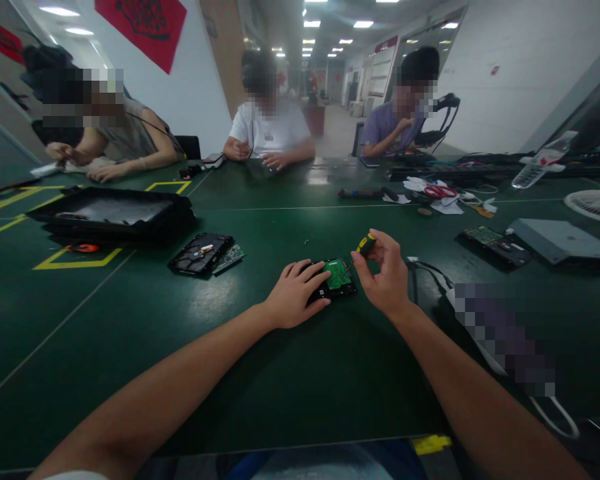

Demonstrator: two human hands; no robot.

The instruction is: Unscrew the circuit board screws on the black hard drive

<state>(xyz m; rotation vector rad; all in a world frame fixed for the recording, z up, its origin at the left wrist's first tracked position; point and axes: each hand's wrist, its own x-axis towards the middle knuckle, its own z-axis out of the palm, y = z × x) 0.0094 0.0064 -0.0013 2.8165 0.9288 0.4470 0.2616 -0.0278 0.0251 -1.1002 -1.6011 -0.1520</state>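
A black hard drive (pixel 351 288) lies on the green table in front of me, its green circuit board (pixel 338 275) facing up. My left hand (pixel 296 293) holds it against the table from the left, fingers spread over the board and thumb along the near edge. Between the thumb and fingers of my right hand (pixel 384 275) is a small yellow-and-black screwdriver (pixel 365 245). It is tilted, and its thin shaft points down to the board's right side. Whether the tip sits in a screw is too small to tell. Tiny screws (pixel 307 242) lie beyond the drive.
Another hard drive (pixel 200 254) with a loose circuit board (pixel 230 259) lies left, before a black tray (pixel 115 212). At right are a drive (pixel 495 245), a grey box (pixel 567 241), a cable (pixel 430 268) and a blurred-out long object (pixel 505 340). Three people sit across the table.
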